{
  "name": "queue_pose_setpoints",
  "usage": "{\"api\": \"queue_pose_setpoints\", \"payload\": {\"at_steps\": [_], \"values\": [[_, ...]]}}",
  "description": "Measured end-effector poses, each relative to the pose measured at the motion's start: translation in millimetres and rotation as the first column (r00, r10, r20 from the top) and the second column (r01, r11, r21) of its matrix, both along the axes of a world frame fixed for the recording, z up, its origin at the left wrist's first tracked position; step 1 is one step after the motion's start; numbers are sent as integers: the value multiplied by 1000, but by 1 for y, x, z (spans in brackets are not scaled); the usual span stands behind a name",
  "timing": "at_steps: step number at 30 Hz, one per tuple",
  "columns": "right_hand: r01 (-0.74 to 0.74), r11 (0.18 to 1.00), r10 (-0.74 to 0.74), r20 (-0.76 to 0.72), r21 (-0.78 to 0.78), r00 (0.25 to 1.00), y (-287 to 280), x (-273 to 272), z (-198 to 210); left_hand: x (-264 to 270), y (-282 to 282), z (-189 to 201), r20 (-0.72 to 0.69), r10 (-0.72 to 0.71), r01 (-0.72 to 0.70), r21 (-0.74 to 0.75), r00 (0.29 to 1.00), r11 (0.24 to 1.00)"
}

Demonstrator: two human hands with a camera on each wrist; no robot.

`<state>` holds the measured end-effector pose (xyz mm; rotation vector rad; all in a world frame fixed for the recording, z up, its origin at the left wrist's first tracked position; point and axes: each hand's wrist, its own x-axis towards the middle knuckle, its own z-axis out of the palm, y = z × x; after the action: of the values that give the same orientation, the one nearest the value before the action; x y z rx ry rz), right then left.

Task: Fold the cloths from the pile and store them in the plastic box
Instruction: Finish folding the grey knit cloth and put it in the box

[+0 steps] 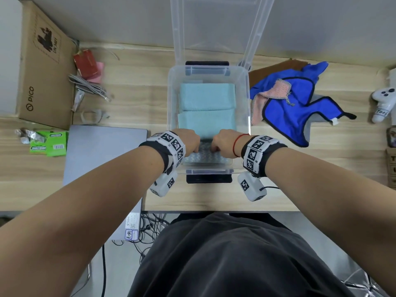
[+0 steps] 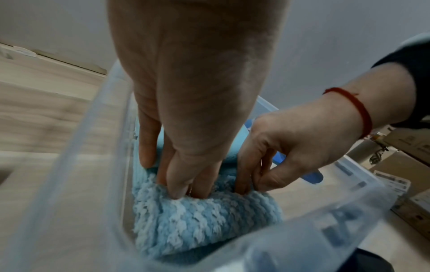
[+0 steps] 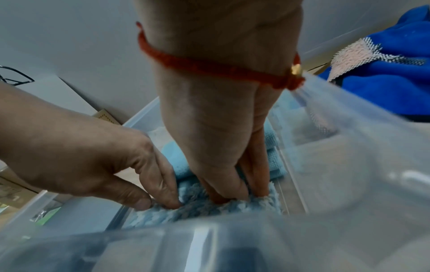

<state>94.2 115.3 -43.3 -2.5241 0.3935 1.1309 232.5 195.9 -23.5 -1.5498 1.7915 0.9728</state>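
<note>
We see both hands reaching down into the clear plastic box (image 1: 171,99) that stands open on the wooden bench (image 1: 132,103), its lid raised at the far side. The left hand (image 1: 188,140) and the right hand (image 1: 224,142) are side by side at the near end of the box, on a fluffy light-blue cloth (image 2: 197,217) that lies folded against the near wall. In the left wrist view the fingers (image 2: 177,180) of the left hand point downward, nearly straight, and their tips push into the pile of this cloth. The right hand does the same in the right wrist view, with its fingers (image 3: 232,185) close together and sunk in the cloth; they press it, they do not close around it. Behind the hands two smooth teal folded cloths (image 1: 206,99) lie flat in the box, one after the other toward the far wall. To the right of the box, on the bench, the pile (image 1: 300,99) waits: a blue cloth with black edge, a pink one on top of it, and a brown one behind.
</note>
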Motion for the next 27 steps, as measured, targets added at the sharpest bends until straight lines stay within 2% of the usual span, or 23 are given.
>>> {"api": "queue_pose_setpoints", "payload": {"at_steps": [4,7,12,19,23,27], "values": [[64,998,-64,-34,24,997,3,2,-3,-2,3,-3,29,9,-10,25,1000,1000],[83,995,-81,-24,62,996,1,0,2,-1,3,0,-12,45,-45,13,999,999],[155,983,-164,95,95,982,-12,-4,32,8,-2,15,-207,273,-293,-71,939,953],[355,933,-350,342,49,872,-41,-17,82,11,-40,51,-307,331,-405,-220,892,888],[451,892,-422,414,31,806,-63,-39,97,-3,-69,66,-379,365,-478,-264,850,838],[506,862,-469,440,37,766,-86,-71,99,-27,-91,70,-390,386,-499,-247,836,830]]}}
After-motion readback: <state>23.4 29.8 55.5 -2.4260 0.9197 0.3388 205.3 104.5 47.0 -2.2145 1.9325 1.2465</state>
